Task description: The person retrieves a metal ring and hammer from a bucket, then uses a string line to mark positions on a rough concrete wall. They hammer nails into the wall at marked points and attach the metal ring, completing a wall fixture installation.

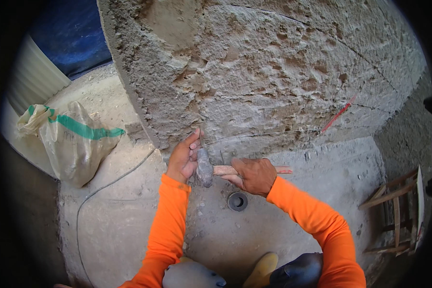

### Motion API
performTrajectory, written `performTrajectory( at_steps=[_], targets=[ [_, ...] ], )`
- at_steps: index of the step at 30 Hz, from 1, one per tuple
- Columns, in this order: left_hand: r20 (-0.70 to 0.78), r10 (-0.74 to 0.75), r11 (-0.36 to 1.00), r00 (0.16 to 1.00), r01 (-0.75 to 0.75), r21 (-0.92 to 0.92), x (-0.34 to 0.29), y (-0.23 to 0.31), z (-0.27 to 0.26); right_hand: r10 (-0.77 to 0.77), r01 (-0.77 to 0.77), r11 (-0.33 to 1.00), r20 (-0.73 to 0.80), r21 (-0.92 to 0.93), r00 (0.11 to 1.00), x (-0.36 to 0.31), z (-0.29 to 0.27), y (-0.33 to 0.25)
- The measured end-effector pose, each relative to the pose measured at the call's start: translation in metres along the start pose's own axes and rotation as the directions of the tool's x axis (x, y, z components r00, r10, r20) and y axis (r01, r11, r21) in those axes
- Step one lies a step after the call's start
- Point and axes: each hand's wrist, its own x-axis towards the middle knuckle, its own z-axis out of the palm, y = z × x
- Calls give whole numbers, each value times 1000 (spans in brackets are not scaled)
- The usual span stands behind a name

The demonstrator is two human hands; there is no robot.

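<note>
My right hand (254, 174) is closed round the wooden handle (223, 170) of a hammer. Its worn grey metal head (205, 168) is beside my left hand (181, 159), low by the rough wall (254, 72). The fingers of my left hand pinch a thin nail (201, 138) upright against the wall's lower part, just past the hammer head. A pale string (259, 135) runs from near the nail to the right along the wall. Part of the nail is hidden by my fingers and the hammer.
A round pipe opening (237, 201) is set in the concrete floor (115, 216). On the left stand a whitish sack (77, 149) with a green band and a grey cable (105, 186). A wooden frame (396, 211) leans at the right. Red paint (336, 117) marks the wall.
</note>
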Motion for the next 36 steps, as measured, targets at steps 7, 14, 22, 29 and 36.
performTrajectory(
  at_steps=[7,14,22,29,36],
  targets=[
    [10,1,999,1000,-1,-42,-1,0,2,-539,574,810,-234,122,809,-2,-5,-1],
    [14,10,1000,1000,-11,5,0,-1,0,-369,394,901,-158,182,916,-6,4,-8],
    [-30,40,996,999,-37,77,0,-3,-1,-64,65,997,-10,35,998,-1,13,10],
    [77,-30,999,997,32,-26,0,-8,-11,-258,263,964,-93,43,962,-8,6,0],
    [60,-12,999,998,15,-42,6,-15,-14,-101,101,995,-43,6,994,6,15,10]
  ],
)
